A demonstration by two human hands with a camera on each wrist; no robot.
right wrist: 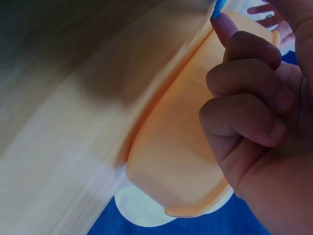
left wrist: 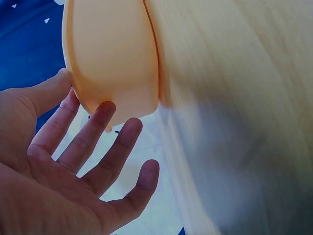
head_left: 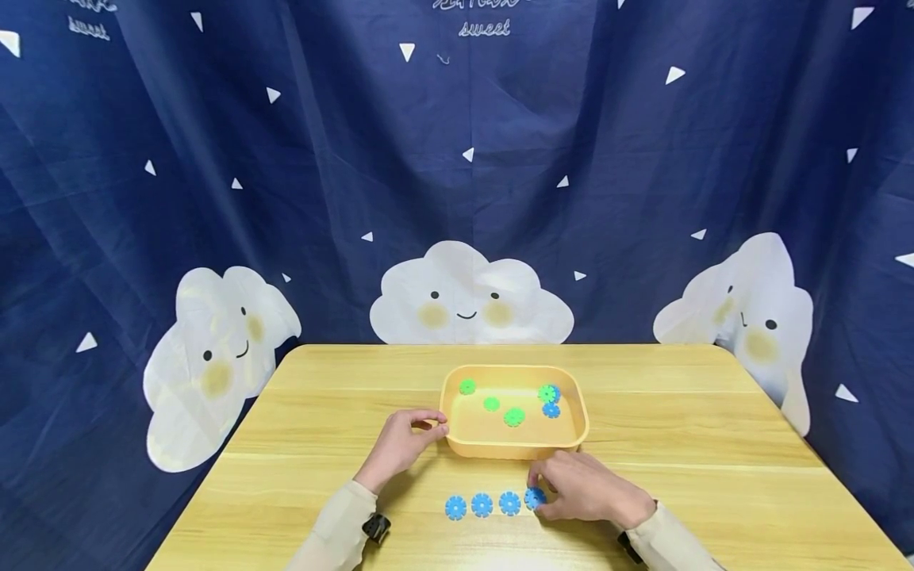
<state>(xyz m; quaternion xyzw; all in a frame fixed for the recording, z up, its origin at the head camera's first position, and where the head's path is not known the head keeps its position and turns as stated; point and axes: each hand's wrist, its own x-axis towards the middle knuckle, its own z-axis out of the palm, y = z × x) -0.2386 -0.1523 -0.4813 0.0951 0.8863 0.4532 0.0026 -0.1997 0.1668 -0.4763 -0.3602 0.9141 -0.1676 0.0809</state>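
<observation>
Table: pale wood-grained top (head_left: 286, 444), its far edge meeting a dark blue curtain (head_left: 428, 194) printed with white triangles and smiling clouds (head_left: 400, 301).
Tray: orange, near the middle of the table; four green pieces (head_left: 514, 416) and two blue pieces (head_left: 551, 410) lie inside the tray (head_left: 500, 450).
Row: three blue discs (head_left: 481, 505) lie flat, spaced apart, in front of the tray.
Right hand: thumb and forefinger pinch a fourth disc (head_left: 532, 499) at the row's right end; whether it touches the wood is hard to tell. The hand (head_left: 581, 485) is just in front of the tray.
Left hand: thumb and forefinger of this hand (head_left: 400, 442) pinch the tray's left rim.
Room: wide wood stretches to both side edges.
Wrist views: these alone show the left hand's other three fingers spread, the right's curled towards the palm.
</observation>
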